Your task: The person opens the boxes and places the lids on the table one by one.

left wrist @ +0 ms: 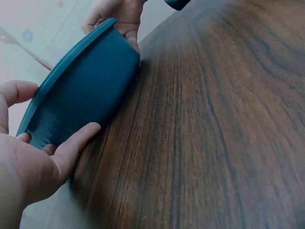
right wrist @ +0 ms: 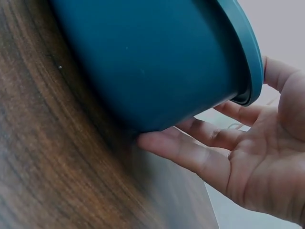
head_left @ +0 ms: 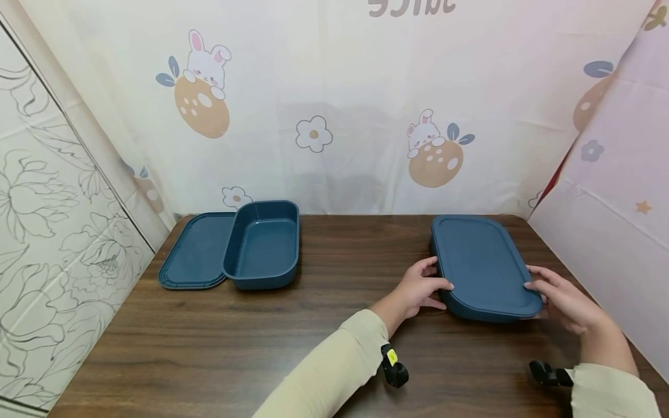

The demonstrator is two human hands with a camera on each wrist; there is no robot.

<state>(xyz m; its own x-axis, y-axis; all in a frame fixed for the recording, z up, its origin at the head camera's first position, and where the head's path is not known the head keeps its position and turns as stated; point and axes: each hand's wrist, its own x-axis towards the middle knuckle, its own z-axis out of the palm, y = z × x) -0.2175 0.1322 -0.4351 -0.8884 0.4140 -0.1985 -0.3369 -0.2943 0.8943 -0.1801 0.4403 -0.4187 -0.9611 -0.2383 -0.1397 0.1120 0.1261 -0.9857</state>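
A rabbit-print cloth [head_left: 360, 69] hangs behind the wooden table [head_left: 209, 348]. From here, the covered box [head_left: 481, 264] sits well right of the uncovered tub [head_left: 263, 247]. The left hand [head_left: 416, 285] grips the box's side nearer the tub, thumb on the rim, fingers spread below. The right hand [head_left: 567, 303] holds the side farther from the tub, similarly half spread. A lid [head_left: 195, 249] lies just left of the tub.
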